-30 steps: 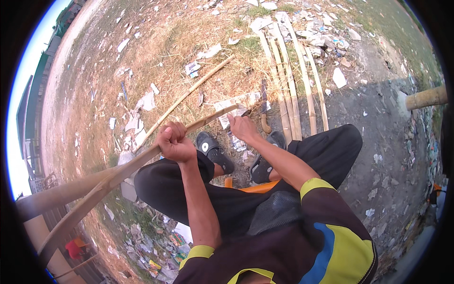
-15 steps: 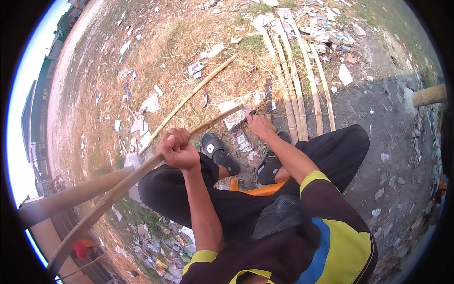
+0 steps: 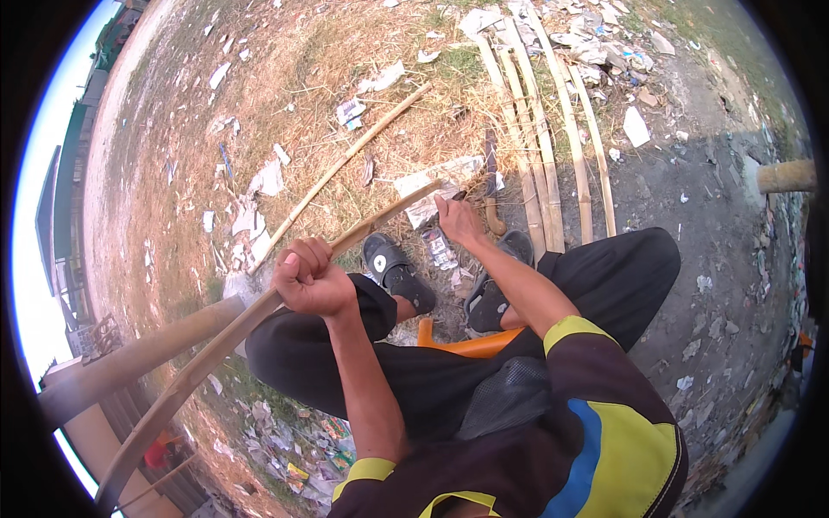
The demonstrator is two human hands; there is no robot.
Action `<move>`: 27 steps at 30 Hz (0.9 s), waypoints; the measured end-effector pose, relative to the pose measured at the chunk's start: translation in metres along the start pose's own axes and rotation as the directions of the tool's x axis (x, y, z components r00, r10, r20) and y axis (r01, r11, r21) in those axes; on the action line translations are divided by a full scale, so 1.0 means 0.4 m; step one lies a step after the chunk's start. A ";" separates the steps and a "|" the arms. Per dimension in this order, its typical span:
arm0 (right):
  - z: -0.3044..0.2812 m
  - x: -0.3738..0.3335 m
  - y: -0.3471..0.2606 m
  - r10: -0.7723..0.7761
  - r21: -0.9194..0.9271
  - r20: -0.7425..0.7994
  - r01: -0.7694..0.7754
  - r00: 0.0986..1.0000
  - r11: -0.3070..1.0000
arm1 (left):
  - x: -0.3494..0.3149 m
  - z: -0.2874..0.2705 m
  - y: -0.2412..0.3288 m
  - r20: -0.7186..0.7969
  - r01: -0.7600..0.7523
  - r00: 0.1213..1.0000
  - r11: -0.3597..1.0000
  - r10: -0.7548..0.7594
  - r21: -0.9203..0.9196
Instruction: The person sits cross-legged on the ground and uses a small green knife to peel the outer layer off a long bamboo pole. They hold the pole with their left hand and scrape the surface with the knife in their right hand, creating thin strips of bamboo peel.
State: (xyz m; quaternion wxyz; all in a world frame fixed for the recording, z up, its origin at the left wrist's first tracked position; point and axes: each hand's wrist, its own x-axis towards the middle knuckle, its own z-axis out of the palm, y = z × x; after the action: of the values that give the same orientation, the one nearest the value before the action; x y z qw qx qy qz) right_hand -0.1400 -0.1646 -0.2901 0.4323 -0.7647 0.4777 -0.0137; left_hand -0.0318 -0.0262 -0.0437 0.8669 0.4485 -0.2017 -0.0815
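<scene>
My left hand (image 3: 313, 278) is closed in a fist round a long split bamboo strip (image 3: 194, 371). The strip slants from the lower left, past my left knee, up to its far end in front of me. Close to that end is my right hand (image 3: 462, 223), its fingers closed. A small dark piece (image 3: 458, 196) shows at its fingers, perhaps a blade; the rest of it is hidden. Just right of that hand, a dark-bladed tool with a curved brown handle (image 3: 494, 220) lies on the ground by my foot.
Several bamboo strips (image 3: 546, 164) lie side by side ahead to the right. A thinner bamboo piece (image 3: 341, 164) lies ahead to the left. Thick bamboo poles (image 3: 142, 354) (image 3: 786, 176) stand at both sides. An orange seat (image 3: 471, 345) is under me; paper litter covers the ground.
My left hand has shifted slightly left and down along with the bamboo strip. My right hand has drawn a little left, and a gap now shows between it and the strip's end.
</scene>
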 end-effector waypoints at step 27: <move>-0.013 0.062 0.021 -0.008 -0.162 0.100 0.024 0.995 0.986 | 0.007 0.011 -0.003 -0.007 0.026 1.000 1.000 -0.026 0.005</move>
State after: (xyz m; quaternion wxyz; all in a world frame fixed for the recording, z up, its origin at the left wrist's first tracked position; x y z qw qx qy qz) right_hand -0.1348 -0.1878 -0.3024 0.3915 -0.8010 0.4490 0.0601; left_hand -0.0311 -0.0311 -0.0418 0.8653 0.4535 -0.1932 -0.0909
